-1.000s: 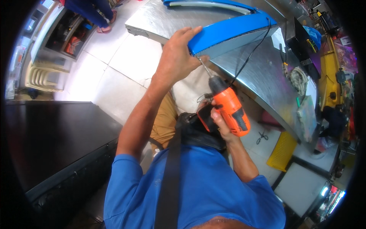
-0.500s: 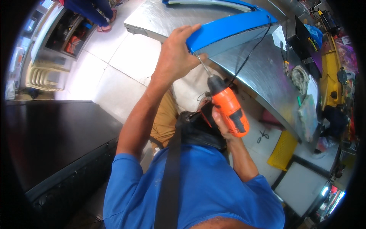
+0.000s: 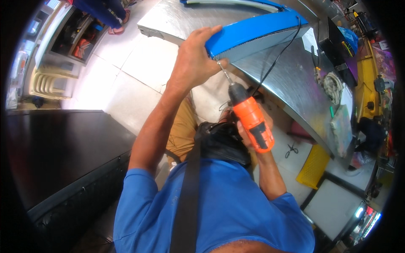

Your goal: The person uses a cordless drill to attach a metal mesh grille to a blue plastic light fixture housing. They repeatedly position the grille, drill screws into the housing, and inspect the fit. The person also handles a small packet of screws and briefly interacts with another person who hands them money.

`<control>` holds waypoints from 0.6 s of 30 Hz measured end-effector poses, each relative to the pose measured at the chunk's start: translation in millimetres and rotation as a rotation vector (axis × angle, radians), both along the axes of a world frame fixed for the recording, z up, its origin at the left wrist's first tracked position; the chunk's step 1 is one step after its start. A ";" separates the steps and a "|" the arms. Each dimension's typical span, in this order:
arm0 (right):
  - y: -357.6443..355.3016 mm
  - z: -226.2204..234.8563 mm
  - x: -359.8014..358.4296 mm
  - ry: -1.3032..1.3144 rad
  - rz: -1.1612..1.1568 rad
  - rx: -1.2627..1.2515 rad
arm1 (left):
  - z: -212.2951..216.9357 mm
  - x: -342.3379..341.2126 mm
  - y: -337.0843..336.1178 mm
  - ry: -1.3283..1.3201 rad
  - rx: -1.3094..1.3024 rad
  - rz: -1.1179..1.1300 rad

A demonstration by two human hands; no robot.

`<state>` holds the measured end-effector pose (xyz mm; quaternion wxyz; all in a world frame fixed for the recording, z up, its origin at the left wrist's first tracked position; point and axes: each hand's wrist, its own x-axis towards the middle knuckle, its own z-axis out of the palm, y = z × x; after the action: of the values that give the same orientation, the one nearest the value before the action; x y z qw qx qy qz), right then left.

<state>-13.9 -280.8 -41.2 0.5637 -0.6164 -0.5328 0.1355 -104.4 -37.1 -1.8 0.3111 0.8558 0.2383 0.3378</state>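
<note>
The left hand (image 3: 195, 63) is wrapped around the near end of a long blue panel (image 3: 253, 31), thumb and fingers closed on its edge, holding it up off the steel worktop (image 3: 295, 88). The panel runs away to the upper right, its far end over the worktop, its grey underside facing down toward the person.

The right hand (image 3: 253, 128) grips an orange drill (image 3: 252, 120) by the handle, fingers closed around it. The drill tilts up and to the left, and its thin bit (image 3: 223, 71) meets the underside of the panel right beside the left thumb. A black cord (image 3: 278, 55) hangs from the panel's far end and drops down past the drill.

Behind the blue panel lies a 2nd curved piece with a blue rim (image 3: 236, 3), at the worktop's far edge. Further right on the worktop sit a coil of pale rope (image 3: 333, 84), pliers (image 3: 314, 59) and a black box (image 3: 337, 50). Scissors (image 3: 290, 149) lie on the tiled floor (image 3: 139, 63) below the worktop, near a yellow crate (image 3: 314, 166). A dark cabinet (image 3: 55, 152) fills the left side. The person wears a blue shirt (image 3: 228, 202) with a black strap (image 3: 190, 189) across it. Another person's feet in sandals (image 3: 116, 25) show at the top left.
</note>
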 end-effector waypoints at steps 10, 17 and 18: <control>-1.3 15.7 -47.8 1.071 0.123 0.001 | 3.0 1.0 -2.2 -0.012 0.004 0.025; -2.0 19.7 -50.4 1.043 0.044 -0.055 | 4.9 0.9 -5.4 -0.004 0.017 0.055; -1.9 19.3 -49.5 1.028 0.044 -0.062 | 4.7 1.2 -5.8 -0.002 0.013 0.061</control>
<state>-63.3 -282.8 -21.9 0.7314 -0.4750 -0.1954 0.4485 -103.2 -42.9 3.0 0.2956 0.8497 0.2616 0.3495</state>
